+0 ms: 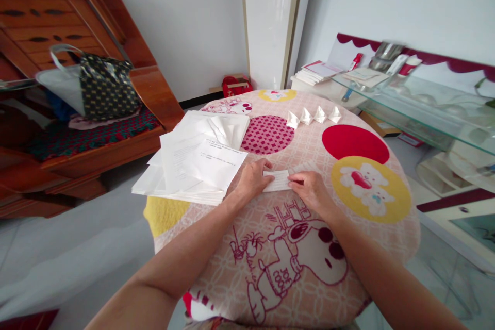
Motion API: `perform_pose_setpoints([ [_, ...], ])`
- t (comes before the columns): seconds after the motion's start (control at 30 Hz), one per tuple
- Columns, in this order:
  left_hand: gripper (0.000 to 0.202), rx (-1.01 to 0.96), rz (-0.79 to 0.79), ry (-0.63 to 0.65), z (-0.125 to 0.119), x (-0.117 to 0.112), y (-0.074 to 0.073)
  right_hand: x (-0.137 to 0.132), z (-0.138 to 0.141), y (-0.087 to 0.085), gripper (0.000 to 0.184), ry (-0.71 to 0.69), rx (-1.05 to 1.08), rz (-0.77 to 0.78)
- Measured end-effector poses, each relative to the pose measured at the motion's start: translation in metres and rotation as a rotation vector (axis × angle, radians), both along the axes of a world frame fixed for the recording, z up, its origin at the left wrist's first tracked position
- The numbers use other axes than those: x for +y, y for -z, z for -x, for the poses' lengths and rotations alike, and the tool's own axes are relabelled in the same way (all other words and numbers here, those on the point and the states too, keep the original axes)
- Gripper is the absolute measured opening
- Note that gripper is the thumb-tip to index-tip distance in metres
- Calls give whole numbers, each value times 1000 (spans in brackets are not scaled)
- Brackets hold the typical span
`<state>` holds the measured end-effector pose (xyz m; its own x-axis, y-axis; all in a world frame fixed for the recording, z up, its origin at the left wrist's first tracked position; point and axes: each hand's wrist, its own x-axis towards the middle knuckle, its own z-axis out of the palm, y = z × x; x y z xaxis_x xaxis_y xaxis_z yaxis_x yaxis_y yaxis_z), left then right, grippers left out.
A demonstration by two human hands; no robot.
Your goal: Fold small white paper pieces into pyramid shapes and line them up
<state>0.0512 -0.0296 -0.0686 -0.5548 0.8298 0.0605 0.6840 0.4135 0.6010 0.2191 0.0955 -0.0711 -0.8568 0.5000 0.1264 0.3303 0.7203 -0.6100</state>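
A small piece of folded white paper (279, 181) with faint lines of print lies in front of me on the cloth-covered table. My left hand (253, 179) holds its left end, thumb on the near side and fingers curled at the edge. At the right end, my right hand (310, 188) pinches the paper between thumb and fingers; its other fingers are bent under and partly hidden. Beyond my hands, several small pointed folded paper shapes (306, 115) stand in a row. To the left lies a spread stack of printed sheets (193, 185).
The patterned tablecloth (270, 247) covers the round table. A wooden bench (96, 157) with bags (106, 85) stands at left. On the right is a glass shelf (433, 113) holding papers and containers. A tall white cabinet-like unit (266, 26) stands behind.
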Motion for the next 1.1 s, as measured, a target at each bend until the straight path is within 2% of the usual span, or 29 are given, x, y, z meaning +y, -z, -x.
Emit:
perform_pose_setpoints([
  [0.1, 27, -13, 12, -5, 0, 1, -1, -1, 1, -3, 21, 50, -29, 30],
  [0.53, 23, -2, 17, -7, 4, 4, 3, -1, 4, -6, 22, 61, -28, 96],
  [0.97, 25, 5, 66, -17, 1, 4, -3, -2, 7, -10, 21, 44, -59, 56],
  [1.1, 32, 77, 12, -6, -2, 0, 1, -4, 9, -11, 25, 46, -94, 5],
])
